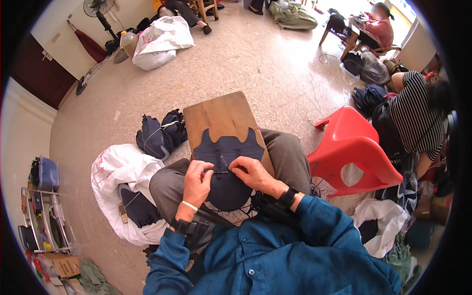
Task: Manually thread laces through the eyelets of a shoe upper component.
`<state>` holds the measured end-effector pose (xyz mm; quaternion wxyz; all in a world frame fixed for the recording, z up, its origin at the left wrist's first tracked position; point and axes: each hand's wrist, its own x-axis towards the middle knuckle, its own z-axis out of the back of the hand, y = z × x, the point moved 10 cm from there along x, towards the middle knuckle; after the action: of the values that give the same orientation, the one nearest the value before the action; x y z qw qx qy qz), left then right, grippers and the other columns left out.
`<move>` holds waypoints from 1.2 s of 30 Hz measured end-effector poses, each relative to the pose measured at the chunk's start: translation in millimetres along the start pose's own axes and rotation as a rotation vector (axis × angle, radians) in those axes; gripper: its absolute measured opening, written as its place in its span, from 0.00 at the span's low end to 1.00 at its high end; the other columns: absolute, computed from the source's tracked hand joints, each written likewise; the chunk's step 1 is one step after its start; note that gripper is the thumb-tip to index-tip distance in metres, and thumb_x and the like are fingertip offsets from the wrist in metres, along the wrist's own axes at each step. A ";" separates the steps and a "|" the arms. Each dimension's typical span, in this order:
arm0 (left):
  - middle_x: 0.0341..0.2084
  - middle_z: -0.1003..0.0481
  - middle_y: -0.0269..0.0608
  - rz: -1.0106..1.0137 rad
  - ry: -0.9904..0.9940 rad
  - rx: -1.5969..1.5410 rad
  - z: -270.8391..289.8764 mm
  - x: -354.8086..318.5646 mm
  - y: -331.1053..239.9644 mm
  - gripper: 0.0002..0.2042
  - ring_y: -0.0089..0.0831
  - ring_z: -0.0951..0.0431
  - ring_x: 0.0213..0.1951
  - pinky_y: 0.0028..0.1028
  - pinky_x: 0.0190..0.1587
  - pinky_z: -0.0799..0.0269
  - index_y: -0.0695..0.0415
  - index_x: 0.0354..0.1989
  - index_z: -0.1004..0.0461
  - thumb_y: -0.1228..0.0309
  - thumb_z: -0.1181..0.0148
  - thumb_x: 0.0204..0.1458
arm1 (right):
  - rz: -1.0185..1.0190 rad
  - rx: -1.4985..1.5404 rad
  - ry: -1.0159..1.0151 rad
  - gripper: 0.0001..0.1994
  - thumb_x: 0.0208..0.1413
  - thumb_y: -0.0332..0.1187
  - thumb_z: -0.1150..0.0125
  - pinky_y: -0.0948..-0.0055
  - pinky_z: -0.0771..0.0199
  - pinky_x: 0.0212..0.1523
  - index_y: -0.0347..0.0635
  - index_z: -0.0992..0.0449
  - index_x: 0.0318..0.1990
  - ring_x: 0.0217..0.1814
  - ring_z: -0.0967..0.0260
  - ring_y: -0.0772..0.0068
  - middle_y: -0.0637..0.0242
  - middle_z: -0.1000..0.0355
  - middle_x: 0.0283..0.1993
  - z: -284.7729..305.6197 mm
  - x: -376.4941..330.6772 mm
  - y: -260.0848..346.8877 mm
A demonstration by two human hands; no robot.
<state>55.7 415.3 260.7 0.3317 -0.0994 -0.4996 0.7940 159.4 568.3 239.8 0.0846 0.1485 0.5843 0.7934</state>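
Note:
A dark blue knit fabric piece [231,147] with a notched far edge lies across a wooden board [219,110] at my lap. Its rounded near part hangs toward me. My left hand [197,181] is closed in a pinch at the middle of the fabric. Opposite it, my right hand [254,174] also pinches, thumb against forefinger. A thin pale line runs between the two sets of fingertips, just below a small greyish strip [223,162] on the fabric. What exactly the fingertips grip is too small to make out.
Bundled dark fabric pieces [156,137] lie left of the board, beside a white sack [115,169] on the floor. A red plastic stool [351,150] stands close on my right. Beyond it a person in a striped shirt [415,113] bends over. Another white sack [162,42] lies farther off.

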 end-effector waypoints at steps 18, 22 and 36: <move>0.32 0.28 0.37 -0.216 0.143 0.482 -17.3 -3.5 9.8 0.02 0.40 0.27 0.42 0.39 0.47 0.37 0.51 0.29 0.24 0.71 0.36 0.50 | 0.042 -0.399 0.069 0.07 0.54 0.27 0.35 0.63 0.23 0.44 0.39 0.21 0.41 0.42 0.23 0.56 0.59 0.25 0.38 -16.8 7.5 -1.5; 0.31 0.28 0.38 -0.271 0.148 0.461 -28.2 -4.0 -0.2 0.03 0.41 0.27 0.42 0.39 0.47 0.36 0.54 0.28 0.25 0.73 0.37 0.51 | -0.012 -0.429 0.114 0.10 0.52 0.30 0.32 0.58 0.24 0.47 0.42 0.21 0.42 0.47 0.25 0.51 0.60 0.26 0.40 -22.9 7.0 -4.0; 0.33 0.26 0.37 -0.104 0.049 0.245 -10.3 -10.4 21.3 0.05 0.43 0.24 0.41 0.40 0.46 0.32 0.55 0.29 0.23 0.74 0.31 0.46 | 0.151 -0.501 0.175 0.09 0.50 0.28 0.33 0.51 0.25 0.44 0.42 0.26 0.38 0.46 0.27 0.45 0.55 0.28 0.39 -36.5 12.6 9.3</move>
<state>59.5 410.3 235.6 0.3942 -0.0515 -0.3950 0.8282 135.6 536.5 240.5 0.0085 0.0969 0.3622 0.9270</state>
